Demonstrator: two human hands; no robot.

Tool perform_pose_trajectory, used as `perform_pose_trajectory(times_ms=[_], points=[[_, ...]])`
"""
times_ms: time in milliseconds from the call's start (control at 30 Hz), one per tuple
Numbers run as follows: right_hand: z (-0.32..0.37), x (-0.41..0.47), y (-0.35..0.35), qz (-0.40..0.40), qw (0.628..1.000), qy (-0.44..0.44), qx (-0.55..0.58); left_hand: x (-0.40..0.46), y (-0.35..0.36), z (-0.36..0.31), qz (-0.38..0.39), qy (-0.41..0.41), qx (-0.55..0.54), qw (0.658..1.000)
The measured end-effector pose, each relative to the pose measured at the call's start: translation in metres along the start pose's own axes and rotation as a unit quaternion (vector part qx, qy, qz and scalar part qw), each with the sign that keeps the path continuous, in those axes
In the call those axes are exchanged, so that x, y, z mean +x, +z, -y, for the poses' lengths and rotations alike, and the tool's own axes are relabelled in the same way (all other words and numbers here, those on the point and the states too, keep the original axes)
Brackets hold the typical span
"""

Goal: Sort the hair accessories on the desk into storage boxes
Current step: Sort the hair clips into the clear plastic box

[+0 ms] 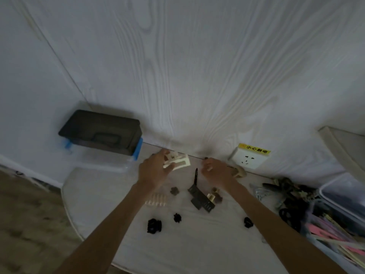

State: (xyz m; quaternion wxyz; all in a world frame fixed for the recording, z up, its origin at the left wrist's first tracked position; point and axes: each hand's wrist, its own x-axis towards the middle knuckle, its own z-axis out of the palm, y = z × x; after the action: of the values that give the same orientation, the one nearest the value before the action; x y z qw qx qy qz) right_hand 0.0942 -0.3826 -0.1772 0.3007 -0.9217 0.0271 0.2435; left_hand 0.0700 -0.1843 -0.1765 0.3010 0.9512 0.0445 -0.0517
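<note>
My left hand (pixel 156 171) holds cream-white claw clips (pixel 178 162) above the far side of the desk (pixel 94 194). My right hand (pixel 216 170) hovers near the wall with its fingers curled; whether it holds anything small I cannot tell. Below the hands lie a black rectangular clip (pixel 199 198), a thin black clip (pixel 196 176), a beige comb-like clip (pixel 156 200), a small brown clip (pixel 174 191), a gold-brown clip (pixel 214 195) and three black scrunchies (pixel 154 226). A clear storage box with a dark lid and blue latches (pixel 102 133) stands at the back left.
An open clear box (pixel 339 220) of pastel clips sits at the right, with a heap of dark accessories (pixel 286 194) beside it. A wall socket with a yellow label (pixel 250 156) is behind my right hand. The desk's rounded left edge (pixel 66 196) drops to a wooden floor.
</note>
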Motion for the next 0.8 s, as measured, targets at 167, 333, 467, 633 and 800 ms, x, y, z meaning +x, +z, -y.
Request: perform_pose_trajectory(times_ms=[167,333,467,633,800], points=[[0.018,-0.003,0.027,0.031,0.975,0.035,-0.216,-0.003,0.0,0.013,0.0,-0.028,0.124,0.992],[0.015,-0.003,0.034,0.004,0.992,0.037,-0.118,-0.019,-0.001,-0.006,-0.01,0.075,0.129,0.989],[-0.001,-0.022,0.017,-0.072,0.996,-0.05,0.001,-0.04,0.015,-0.029,0.186,0.19,0.119,0.957],[-0.042,-0.062,-0.027,-0.102,0.987,-0.115,0.049,-0.045,0.041,-0.034,0.116,0.196,0.183,0.956],[-0.123,-0.096,-0.065,-0.167,0.985,0.051,-0.009,-0.041,0.042,-0.041,-0.004,0.138,0.183,0.973]])
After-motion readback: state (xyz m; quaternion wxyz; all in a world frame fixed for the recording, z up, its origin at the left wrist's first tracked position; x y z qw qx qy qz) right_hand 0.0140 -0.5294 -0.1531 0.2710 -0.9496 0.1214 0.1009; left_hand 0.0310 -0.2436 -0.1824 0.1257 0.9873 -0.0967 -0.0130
